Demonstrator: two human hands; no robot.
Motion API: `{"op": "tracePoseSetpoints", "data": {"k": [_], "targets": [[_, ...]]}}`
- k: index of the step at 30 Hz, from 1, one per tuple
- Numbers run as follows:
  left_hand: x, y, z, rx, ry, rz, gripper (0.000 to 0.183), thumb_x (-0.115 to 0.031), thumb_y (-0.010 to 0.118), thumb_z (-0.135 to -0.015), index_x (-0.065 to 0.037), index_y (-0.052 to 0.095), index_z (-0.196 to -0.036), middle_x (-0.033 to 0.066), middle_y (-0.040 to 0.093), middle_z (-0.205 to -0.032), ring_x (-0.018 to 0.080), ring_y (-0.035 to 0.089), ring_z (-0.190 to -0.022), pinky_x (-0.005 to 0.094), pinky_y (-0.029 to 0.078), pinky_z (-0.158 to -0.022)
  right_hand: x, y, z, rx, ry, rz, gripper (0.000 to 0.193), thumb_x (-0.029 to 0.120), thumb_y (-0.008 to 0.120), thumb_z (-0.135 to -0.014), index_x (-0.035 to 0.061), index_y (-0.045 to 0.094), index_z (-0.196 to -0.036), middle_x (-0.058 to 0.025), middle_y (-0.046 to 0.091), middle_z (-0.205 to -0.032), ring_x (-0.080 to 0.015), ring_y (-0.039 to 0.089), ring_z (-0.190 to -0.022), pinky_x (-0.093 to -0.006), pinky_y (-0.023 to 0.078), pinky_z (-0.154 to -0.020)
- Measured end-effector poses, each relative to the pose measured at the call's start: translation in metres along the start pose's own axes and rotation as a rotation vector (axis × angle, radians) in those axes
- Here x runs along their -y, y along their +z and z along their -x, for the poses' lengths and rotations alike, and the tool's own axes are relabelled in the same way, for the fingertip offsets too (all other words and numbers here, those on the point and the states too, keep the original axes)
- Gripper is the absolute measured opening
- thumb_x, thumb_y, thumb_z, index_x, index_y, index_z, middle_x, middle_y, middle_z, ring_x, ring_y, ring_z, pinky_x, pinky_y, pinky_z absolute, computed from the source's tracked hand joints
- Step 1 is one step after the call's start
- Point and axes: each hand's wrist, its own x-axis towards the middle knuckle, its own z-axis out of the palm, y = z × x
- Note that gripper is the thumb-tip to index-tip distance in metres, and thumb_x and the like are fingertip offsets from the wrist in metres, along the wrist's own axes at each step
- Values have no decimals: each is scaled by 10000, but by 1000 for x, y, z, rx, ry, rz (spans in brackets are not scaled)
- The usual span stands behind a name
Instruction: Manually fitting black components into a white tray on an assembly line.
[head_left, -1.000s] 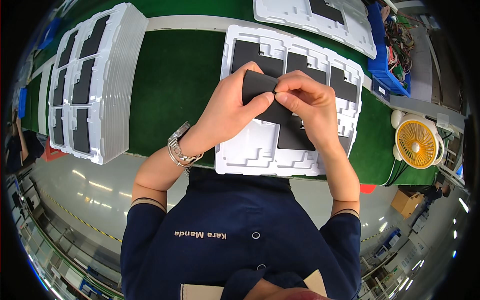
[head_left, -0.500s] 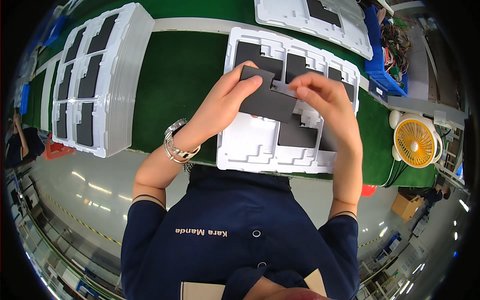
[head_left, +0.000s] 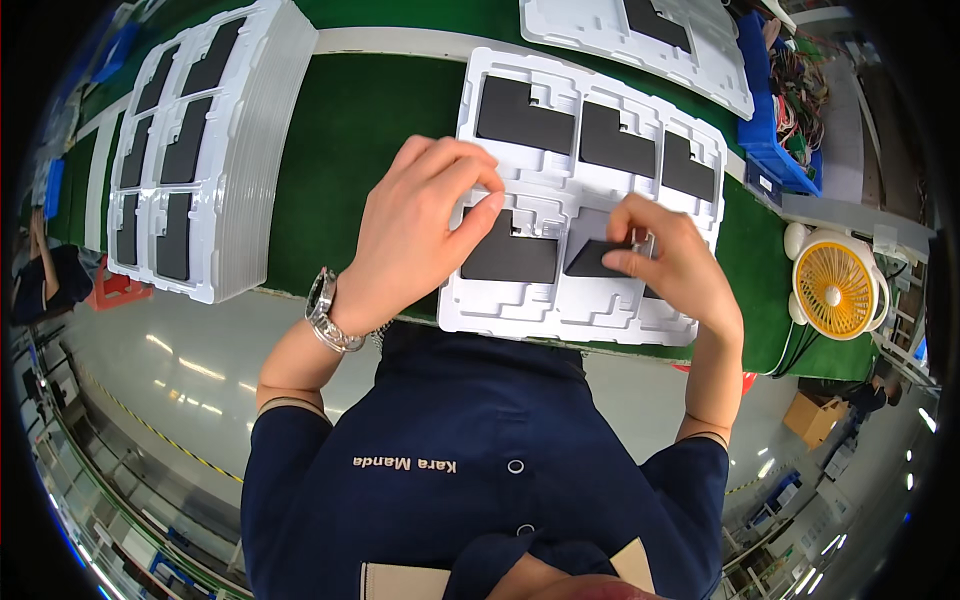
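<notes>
A white moulded tray (head_left: 505, 306) lies in front of me, with flat dark L-shaped pieces in its pockets. My right hand (head_left: 678, 252) pinches one L-shaped piece (head_left: 588, 260) at the near middle pocket, and the piece is tilted up. Over the tray's left edge hovers my left hand (head_left: 415, 220), its fingers bent and apart, holding nothing. Just beside its thumb another L-shaped piece (head_left: 512, 262) lies in the near left pocket. Three more pieces fill the far row, one of them (head_left: 525, 115) at the left. My right hand partly hides the near right pocket.
A tall stack of white trays (head_left: 240, 170) holding dark pieces stands on the left of the green bench. Another tray (head_left: 600, 30) lies at the far side. To the right are a blue bin of wires (head_left: 785, 165) and a yellow-and-white fan (head_left: 832, 285).
The piece that both hands held above the tray now lies in the near left pocket. My left hand has let go and moved left; my right hand has moved down and gripped another piece.
</notes>
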Motion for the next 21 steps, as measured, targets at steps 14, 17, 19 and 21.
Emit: {"op": "tracePoseSetpoints", "data": {"k": [14, 17, 19, 21], "targets": [[-1, 30, -37, 191, -405, 836, 295, -225, 678, -901, 33, 592, -1017, 86, 654, -804, 143, 627, -685, 305, 501, -613, 6, 21, -46, -398, -197, -332, 172, 97, 655, -905, -1, 640, -1046, -40, 658, -878, -139, 598, -828, -289, 485, -829], [-2, 29, -36, 211, -424, 844, 318, -222, 677, -896, 31, 579, -1063, 98, 659, -814, 161, 633, -688, 311, 498, -618, 1, 27, -46, -327, -167, -338, 156, 112, 641, -919, -11, 643, -1015, -48, 665, -866, -149, 608, -823, -300, 486, -836], [4, 30, -33, 233, -337, 704, 340, -221, 678, -891, 29, 569, -1094, 104, 657, -809, 176, 639, -689, 322, 498, -622, 2, 28, -46, -327, -155, -317, 148, 110, 633, -925, -16, 641, -1002, -48, 662, -853, -145, 605, -815, -296, 487, -833], [5, 31, -32, 225, -330, 681, 357, -220, 679, -885, 37, 565, -1104, 123, 656, -802, 211, 646, -683, 335, 497, -626, 5, 27, -45, -317, -119, -336, 142, 107, 628, -927, -19, 641, -990, -48, 659, -843, -139, 600, -809, -292, 487, -826]]}}
